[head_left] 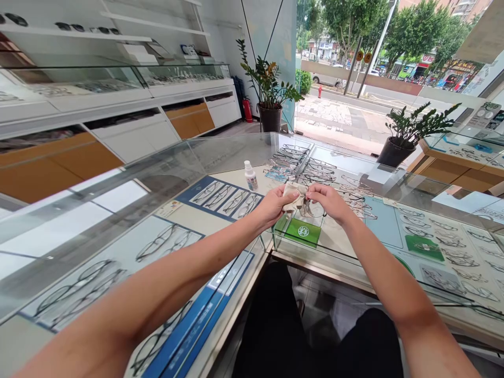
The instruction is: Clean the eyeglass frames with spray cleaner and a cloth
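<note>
My left hand [276,203] is closed on a cream-coloured cloth [294,195], its thumb pressing on top. Beside it, my right hand [325,199] pinches a thin-framed pair of eyeglasses [315,210], whose rims hang just below the fingers. The cloth lies against part of the glasses, so some of the frame is hidden. Both hands are held close together over the glass counter. Under them is a green card [302,232] with a white round logo. To the left of the hands a small white spray bottle [250,176] stands upright on the glass.
Rows of eyeglasses [289,156] lie in the display beyond my hands, with more glasses [452,242] at the right. The counter's glass edge [338,249] runs in front of my legs. Potted plants [271,113] stand by the window, near a red fire extinguisher [247,110].
</note>
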`<state>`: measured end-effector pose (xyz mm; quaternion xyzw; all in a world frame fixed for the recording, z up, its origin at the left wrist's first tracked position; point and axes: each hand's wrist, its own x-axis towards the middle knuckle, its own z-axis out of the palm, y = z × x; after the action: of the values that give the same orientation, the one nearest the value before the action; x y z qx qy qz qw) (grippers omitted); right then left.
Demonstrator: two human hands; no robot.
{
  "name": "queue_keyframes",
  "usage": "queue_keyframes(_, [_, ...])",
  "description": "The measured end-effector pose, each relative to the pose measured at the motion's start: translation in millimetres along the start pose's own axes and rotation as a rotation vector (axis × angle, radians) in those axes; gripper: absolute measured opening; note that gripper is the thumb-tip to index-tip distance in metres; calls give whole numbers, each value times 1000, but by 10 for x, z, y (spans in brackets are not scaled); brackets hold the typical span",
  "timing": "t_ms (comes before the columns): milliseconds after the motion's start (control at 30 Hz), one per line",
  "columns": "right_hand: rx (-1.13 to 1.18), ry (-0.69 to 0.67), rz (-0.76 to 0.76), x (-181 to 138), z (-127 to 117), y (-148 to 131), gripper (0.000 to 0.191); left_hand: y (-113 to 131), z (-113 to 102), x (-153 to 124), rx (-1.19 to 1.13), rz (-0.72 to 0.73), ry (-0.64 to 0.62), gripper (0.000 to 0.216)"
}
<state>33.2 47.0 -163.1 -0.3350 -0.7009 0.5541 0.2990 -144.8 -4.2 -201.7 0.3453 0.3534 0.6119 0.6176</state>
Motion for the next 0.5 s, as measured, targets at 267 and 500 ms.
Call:
queue_keyframes(267, [-109, -28, 34, -27, 10, -70, 23, 7, 15, -36, 33, -14, 7, 54])
queue_keyframes(500, [-352, 8, -36, -85, 97, -91, 26, 19, 61, -106, 68, -19, 26, 52])
